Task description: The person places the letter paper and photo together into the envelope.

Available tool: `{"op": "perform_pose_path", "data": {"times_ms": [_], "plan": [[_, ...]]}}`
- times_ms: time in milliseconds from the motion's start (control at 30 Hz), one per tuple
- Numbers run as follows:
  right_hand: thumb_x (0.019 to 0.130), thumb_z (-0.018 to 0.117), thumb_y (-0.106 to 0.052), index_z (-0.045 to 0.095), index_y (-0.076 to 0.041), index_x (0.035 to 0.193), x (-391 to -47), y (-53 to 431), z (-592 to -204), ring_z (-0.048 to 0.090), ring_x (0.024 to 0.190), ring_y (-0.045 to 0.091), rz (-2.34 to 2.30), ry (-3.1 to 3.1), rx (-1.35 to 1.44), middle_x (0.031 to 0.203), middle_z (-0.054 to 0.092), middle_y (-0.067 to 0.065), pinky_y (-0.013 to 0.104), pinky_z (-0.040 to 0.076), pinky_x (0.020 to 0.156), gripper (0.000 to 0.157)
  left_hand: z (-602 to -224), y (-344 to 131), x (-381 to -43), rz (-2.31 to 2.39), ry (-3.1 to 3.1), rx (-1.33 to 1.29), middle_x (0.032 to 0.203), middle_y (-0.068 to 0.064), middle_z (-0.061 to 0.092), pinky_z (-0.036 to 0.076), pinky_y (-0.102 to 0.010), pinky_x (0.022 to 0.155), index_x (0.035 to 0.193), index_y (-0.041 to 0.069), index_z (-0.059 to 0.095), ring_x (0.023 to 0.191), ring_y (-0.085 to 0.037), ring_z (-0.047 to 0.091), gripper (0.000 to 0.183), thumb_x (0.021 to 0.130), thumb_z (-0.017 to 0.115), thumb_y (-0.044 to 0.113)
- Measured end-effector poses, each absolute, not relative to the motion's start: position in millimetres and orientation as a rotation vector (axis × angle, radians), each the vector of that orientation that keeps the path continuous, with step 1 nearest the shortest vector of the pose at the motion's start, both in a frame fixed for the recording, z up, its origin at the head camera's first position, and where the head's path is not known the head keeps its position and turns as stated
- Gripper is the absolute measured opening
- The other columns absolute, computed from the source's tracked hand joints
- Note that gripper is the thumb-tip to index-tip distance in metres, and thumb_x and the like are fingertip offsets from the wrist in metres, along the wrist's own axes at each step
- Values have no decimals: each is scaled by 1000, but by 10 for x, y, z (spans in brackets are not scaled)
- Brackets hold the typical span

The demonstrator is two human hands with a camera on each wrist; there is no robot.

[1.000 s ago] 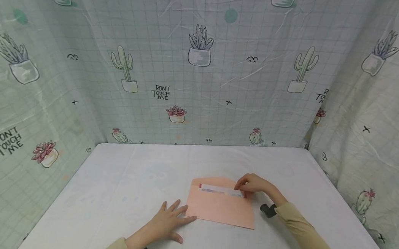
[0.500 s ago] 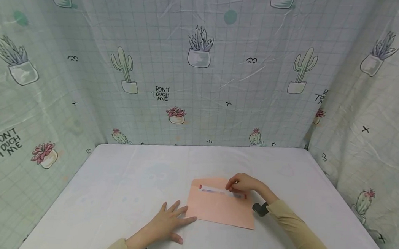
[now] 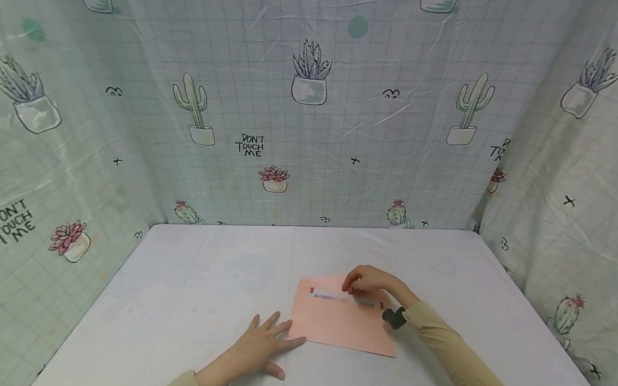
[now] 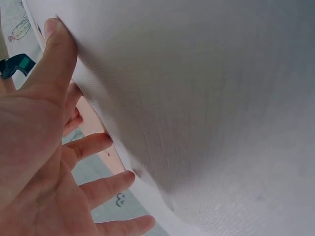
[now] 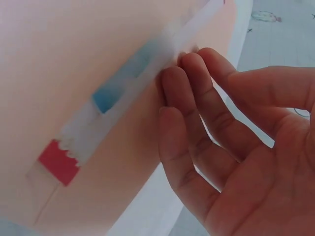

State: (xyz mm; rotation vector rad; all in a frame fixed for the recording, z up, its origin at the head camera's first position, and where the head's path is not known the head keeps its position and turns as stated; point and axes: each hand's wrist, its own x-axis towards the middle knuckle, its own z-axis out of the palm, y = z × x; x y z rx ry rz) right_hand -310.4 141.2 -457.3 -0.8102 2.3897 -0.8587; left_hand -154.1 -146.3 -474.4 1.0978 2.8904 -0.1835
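A peach envelope [image 3: 333, 324] lies on the white table with its flap side at the far edge. Across its upper part runs a white seal strip [image 3: 329, 294] with a red tab at each end; the right wrist view shows blue print on the strip [image 5: 101, 101]. My right hand [image 3: 369, 281] bends over the middle of this strip, thumb and fingertips drawn together and pinching it. The left hand [image 3: 257, 346] lies palm down with spread, straight fingers, touching the envelope's lower left corner. In the left wrist view, the left fingers [image 4: 106, 189] spread over the white cloth.
The white table [image 3: 202, 281] stretches to both sides of the envelope. Behind it and at both sides hang cactus-printed curtains [image 3: 302, 133]. Each wrist wears a dark camera band, the right one [image 3: 394, 318] above the envelope's right edge.
My right hand has moved left along the strip, from near its right end to its middle, baring the right red tab. The left hand has stayed in place.
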Motion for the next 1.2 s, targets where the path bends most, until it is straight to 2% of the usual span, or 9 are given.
{"op": "perform_pose_path", "data": {"times_ms": [233, 467, 700, 900, 1200], "plan": [[81, 43, 4, 65, 3, 90, -3147, 1357, -4565, 51, 65, 12, -883, 2297, -750, 77, 63, 10, 21, 43, 60, 25, -4745, -1460, -1535, -173, 2888, 1089, 136, -4, 45, 38, -60, 88, 133, 41, 36, 126, -37, 38, 74, 64, 55, 62], [77, 41, 6, 66, 1, 86, -3113, 1302, -4564, 46, 62, 12, -861, 2297, -738, 73, 60, 7, 21, 38, 59, 27, -4743, -1460, -1522, -181, 2894, 1093, 136, -5, 45, 39, -60, 87, 133, 40, 36, 125, -38, 39, 75, 64, 55, 62], [79, 45, 4, 66, 1, 87, -3070, 1263, -4571, 47, 68, 11, -809, 2304, -763, 76, 61, 6, 20, 38, 64, 23, -4742, -1457, -1505, -220, 2896, 1088, 136, -5, 45, 40, -59, 87, 133, 40, 36, 125, -37, 39, 74, 65, 54, 62], [80, 43, 5, 64, 0, 87, -3075, 1246, -4609, 42, 62, 9, -810, 2269, -733, 73, 56, 0, 18, 34, 56, 23, -4735, -1446, -1496, -218, 2891, 1084, 136, -5, 44, 40, -59, 87, 133, 40, 36, 125, -37, 39, 74, 65, 53, 62], [71, 27, 16, 63, -1, 88, -3033, 1188, -4538, 33, 52, 10, -775, 2270, -630, 68, 49, -1, 20, 25, 47, 44, -4733, -1444, -1490, -179, 2894, 1079, 136, -6, 45, 40, -60, 87, 133, 39, 37, 125, -38, 39, 75, 64, 55, 61]]}}
